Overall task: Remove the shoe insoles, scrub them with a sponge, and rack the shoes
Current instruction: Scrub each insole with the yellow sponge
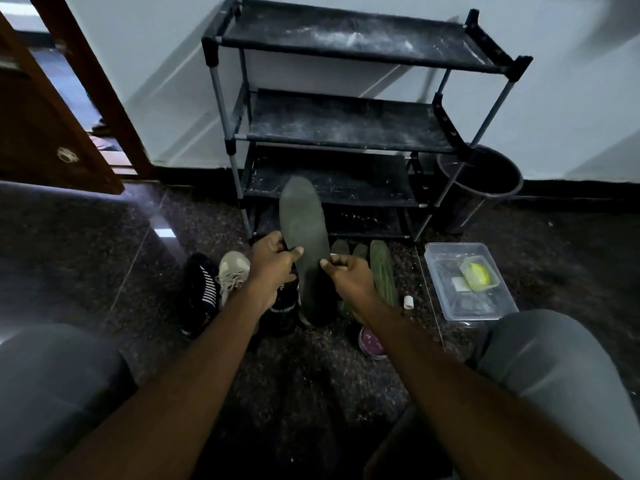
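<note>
Head view: as I judge it, the task is partway through its first step. The left hand and right hand each pinch an edge of the grey insole, thumbs curled onto its face. They hold it upright over a black shoe at the middle of the frame. Its heel end runs down between the wrists, and I cannot tell whether it is fully clear of the shoe.

At 3 o'clock from the hands a green insole lies on the floor, with the tips of two darker insoles just beside it; so some pulling looks done. The sponge, yellow-green, sits in a clear plastic tub further out at 3 o'clock, well apart from both hands; scrubbing seems yet to begin. Every shoe in view stands on the floor, so racking is left too.

For room: the shoe rack stands at 12 o'clock, its lower shelf edge and left leg close behind the insole's toe, so there is little slack forward. A striped shoe and a beige sneaker crowd 9 o'clock, just beside the left wrist. A dark bin sits at 2 o'clock against the rack; a wooden door is at 10 o'clock. The knees close off 7 and 5 o'clock. The open floor lies at 6 o'clock, between the forearms. A reach to the tub would pass over the green insole and a small white cap.
</note>
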